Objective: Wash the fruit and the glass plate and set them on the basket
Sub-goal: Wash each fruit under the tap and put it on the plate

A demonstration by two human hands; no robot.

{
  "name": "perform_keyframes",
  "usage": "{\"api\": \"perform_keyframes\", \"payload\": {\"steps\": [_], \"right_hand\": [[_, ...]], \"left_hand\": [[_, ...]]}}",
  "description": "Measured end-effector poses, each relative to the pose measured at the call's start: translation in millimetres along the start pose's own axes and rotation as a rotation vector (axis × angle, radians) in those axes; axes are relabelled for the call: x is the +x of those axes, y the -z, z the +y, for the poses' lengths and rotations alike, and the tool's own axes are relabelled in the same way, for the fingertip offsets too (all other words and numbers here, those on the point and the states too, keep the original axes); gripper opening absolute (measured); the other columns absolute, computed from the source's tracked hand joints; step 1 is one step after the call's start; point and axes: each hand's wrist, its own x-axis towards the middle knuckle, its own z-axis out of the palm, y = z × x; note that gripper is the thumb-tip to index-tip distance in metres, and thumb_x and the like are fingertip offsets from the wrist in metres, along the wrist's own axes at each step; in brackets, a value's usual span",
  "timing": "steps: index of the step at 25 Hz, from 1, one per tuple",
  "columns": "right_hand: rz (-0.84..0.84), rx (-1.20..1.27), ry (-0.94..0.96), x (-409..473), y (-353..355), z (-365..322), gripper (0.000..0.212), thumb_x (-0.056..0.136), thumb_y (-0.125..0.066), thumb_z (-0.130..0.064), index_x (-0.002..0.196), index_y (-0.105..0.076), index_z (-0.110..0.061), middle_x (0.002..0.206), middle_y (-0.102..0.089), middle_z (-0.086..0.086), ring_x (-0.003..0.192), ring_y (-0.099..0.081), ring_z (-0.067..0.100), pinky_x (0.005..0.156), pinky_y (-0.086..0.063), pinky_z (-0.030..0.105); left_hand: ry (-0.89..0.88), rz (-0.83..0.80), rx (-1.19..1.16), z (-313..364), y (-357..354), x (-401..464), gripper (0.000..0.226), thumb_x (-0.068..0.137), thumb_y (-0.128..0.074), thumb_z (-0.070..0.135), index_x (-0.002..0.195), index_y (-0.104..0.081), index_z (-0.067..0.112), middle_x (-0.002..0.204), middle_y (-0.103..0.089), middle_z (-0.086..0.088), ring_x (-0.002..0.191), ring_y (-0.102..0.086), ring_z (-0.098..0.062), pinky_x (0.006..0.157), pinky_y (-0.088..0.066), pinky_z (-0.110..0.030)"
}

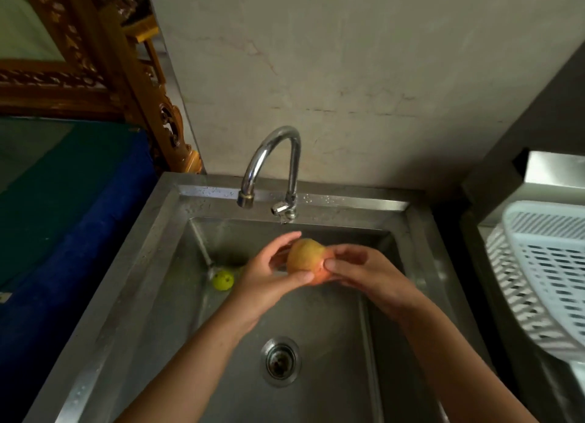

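Steel sink (pixel 133 283), curved chrome tap (pixel 272 156), left hand (pixel 269 277) and right hand (pixel 364 273) gripping round yellow-red fruit (pixel 305 259)

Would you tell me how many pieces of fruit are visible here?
2: an orange-yellow fruit held over the sink, and a green fruit in its back left corner. Others may be hidden.

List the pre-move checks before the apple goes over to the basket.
1. Grip: left hand and right hand both hold the apple - ok.
2. Rinsed: no stream visible from the tap; whether the apple is wet - cannot tell.
3. Basket to the right, visible part free - ok.
4. Green fruit lies in the sink, unwashed - not ok.
5. Glass plate: not in view - cannot tell.
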Motion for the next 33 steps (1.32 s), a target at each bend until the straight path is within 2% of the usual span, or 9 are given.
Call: {"api": "perform_keyframes", "payload": {"steps": [3,7,12,15,19,23,25,30,33], "right_hand": [[0.162,0.004,0.093,-56.1,30.2,-11.1,0.054,0.06,-0.074,-0.028,0.108,-0.065,-0.006,0.101,-0.073,0.01,0.093,-0.068,0.015,0.083,-0.053,0.021],[0.349,-0.037,0.199,-135.8,68.2,-27.5,0.041,0.066,-0.076,-0.004,0.106,-0.066,-0.007,0.101,-0.073,0.011,0.09,-0.069,0.012,0.081,-0.055,0.021],[0.61,-0.095,0.247,-236.9,119.1,-31.0,0.043,0.064,-0.081,-0.008,0.104,-0.068,-0.018,0.101,-0.074,0.002,0.096,-0.068,0.014,0.084,-0.055,0.023],[0.723,-0.069,0.229,-289.7,148.5,-13.6,0.047,0.063,-0.082,-0.011,0.107,-0.066,-0.018,0.102,-0.074,0.0,0.096,-0.068,0.009,0.075,-0.055,0.016],[0.864,-0.084,0.138,-339.0,179.1,35.7,0.052,0.063,-0.082,-0.009,0.111,-0.063,-0.011,0.103,-0.073,0.003,0.097,-0.069,0.011,0.077,-0.055,0.018],[0.929,-0.072,0.04,-356.6,198.0,88.1,0.056,0.062,-0.082,-0.005,0.113,-0.061,-0.007,0.108,-0.07,0.009,0.099,-0.067,0.016,0.088,-0.055,0.029],[0.946,-0.056,0.006,-358.2,205.0,107.0,0.057,0.062,-0.081,-0.003,0.114,-0.058,-0.008,0.11,-0.068,0.01,0.1,-0.066,0.018,0.09,-0.055,0.033],[0.931,-0.05,-0.033,-353.5,218.1,126.5,0.057,0.063,-0.08,-0.002,0.114,-0.057,-0.01,0.103,-0.066,-0.001,0.095,-0.065,0.009,0.074,-0.054,0.013],[0.928,-0.053,-0.046,-353.0,221.1,132.2,0.056,0.063,-0.08,-0.001,0.114,-0.056,-0.008,0.105,-0.066,0.002,0.097,-0.065,0.01,0.076,-0.054,0.015]], "left_hand": [[0.009,-0.14,0.059,21.8,-43.7,-8.7,0.06,0.063,-0.079,0.009,0.114,-0.055,0.027,0.118,-0.064,-0.003,0.112,-0.06,-0.017,0.101,-0.047,-0.037],[-0.065,-0.278,0.154,49.3,-110.7,-24.6,0.061,0.056,-0.08,0.021,0.108,-0.056,0.041,0.121,-0.062,0.005,0.115,-0.057,-0.012,0.101,-0.046,-0.035],[-0.139,-0.51,0.246,81.6,-206.1,-43.0,0.065,0.058,-0.081,0.029,0.116,-0.054,0.041,0.123,-0.06,0.009,0.114,-0.056,-0.006,0.098,-0.047,-0.027],[-0.211,-0.635,0.307,85.5,-268.7,-52.5,0.063,0.065,-0.08,0.018,0.12,-0.053,0.032,0.123,-0.059,0.01,0.112,-0.056,-0.003,0.092,-0.047,-0.016],[-0.238,-0.759,0.434,55.3,-343.5,-66.6,0.063,0.066,-0.077,0.013,0.123,-0.053,0.025,0.124,-0.056,0.005,0.112,-0.054,-0.007,0.091,-0.043,-0.013],[-0.207,-0.813,0.544,13.4,-390.4,-69.3,0.066,0.064,-0.078,0.01,0.124,-0.052,0.023,0.127,-0.054,0.001,0.117,-0.051,-0.014,0.103,-0.045,-0.032],[-0.199,-0.839,0.592,-1.0,-405.3,-66.2,0.068,0.065,-0.078,0.01,0.124,-0.051,0.027,0.126,-0.053,0.004,0.117,-0.05,-0.013,0.101,-0.045,-0.032],[-0.176,-0.831,0.628,-19.0,-418.8,-57.5,0.068,0.066,-0.077,0.01,0.124,-0.05,0.032,0.126,-0.054,0.003,0.115,-0.053,-0.015,0.099,-0.048,-0.036],[-0.183,-0.822,0.66,-23.5,-420.2,-57.1,0.069,0.066,-0.077,0.013,0.126,-0.049,0.032,0.131,-0.052,0.002,0.118,-0.05,-0.016,0.101,-0.045,-0.04]]}}
